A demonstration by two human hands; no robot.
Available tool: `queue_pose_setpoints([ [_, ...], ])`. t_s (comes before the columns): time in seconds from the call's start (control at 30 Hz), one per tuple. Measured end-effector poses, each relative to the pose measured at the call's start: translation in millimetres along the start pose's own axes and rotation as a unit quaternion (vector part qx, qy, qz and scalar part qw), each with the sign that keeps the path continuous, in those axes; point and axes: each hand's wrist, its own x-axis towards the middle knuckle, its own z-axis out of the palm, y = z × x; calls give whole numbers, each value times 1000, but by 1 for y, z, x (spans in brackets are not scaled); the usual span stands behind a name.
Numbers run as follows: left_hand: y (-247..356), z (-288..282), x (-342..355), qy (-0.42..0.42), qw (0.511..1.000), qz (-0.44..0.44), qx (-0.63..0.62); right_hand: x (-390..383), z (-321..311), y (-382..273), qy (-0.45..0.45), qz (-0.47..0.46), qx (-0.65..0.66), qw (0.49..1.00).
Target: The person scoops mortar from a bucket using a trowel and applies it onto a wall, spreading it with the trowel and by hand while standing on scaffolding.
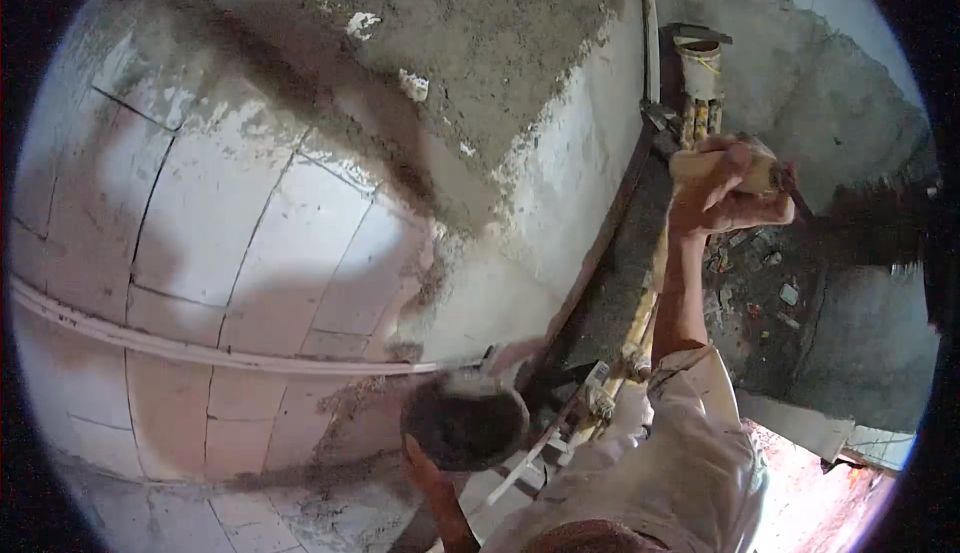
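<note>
My left hand (425,473) grips the rim of a dark, round, shallow bowl (465,418) low in the view, beside the block wall. What lies inside the bowl is too dark to tell. Raised at the upper right, my right hand (722,193) is closed round a tool with a pale wooden handle (755,175). A dark metal piece sticks out past the fingers on its right side; its far end blurs into the dark background, so its kind is unclear. Wet grey plaster (470,63) coats the upper part of the wall, with a ragged lower edge.
Pale blocks (200,223) with dark joints show at the left, crossed by a thin pipe (220,356). A bucket (700,73) stands beyond my right hand, above bamboo poles (640,323) running down beside my arm. Rubble (765,293) litters the dark floor at the right.
</note>
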Motion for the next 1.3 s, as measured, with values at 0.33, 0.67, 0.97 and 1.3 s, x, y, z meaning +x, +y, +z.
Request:
queue_pose_setpoints([
  [0.33, -37, -55, -90, 181, 958, -201, 99, -319, -73, 74, -683, 285, -213, 637],
  [0.67, -117, 31, -83, 166, 964, -184, -101, -161, -318, -36, -768, 543, -198, 276],
  [0.97, 117, 94, 55, 77, 996, -35, -11, -141, -175, -81, -969, 54, -103, 219],
  [1.3, 202, 110, 77, 47, 990, 133, -21, -152, -169, -88, -941, -4, -31, 336],
])
